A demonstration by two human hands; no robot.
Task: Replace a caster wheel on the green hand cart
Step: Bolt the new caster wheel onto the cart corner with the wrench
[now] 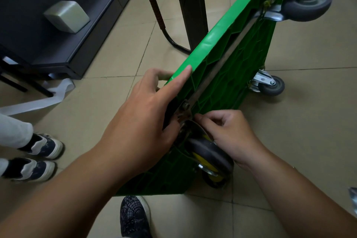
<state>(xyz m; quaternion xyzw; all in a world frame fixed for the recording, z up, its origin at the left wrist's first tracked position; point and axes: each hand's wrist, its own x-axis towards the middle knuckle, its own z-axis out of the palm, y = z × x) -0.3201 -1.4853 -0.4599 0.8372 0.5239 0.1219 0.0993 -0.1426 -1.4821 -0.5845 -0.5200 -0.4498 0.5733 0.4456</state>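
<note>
With left hand [146, 114], centre frame, clasping rim of green cart [222, 75], index straight along edge, to hold it tipped, underside exposed. With right hand [228, 131], grip pinching caster wheel [208, 150] at top plate, lower centre, probably aligning it.

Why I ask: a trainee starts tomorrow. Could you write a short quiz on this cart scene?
1. True or false: the green cart stands on all its wheels.
2. The left hand grips: A the cart's edge; B a spanner; C a hammer.
3. Fill in: the caster that the right hand touches has a ___ hub.
Key: 1 false, it is tipped on its side; 2 A; 3 yellow.
</note>
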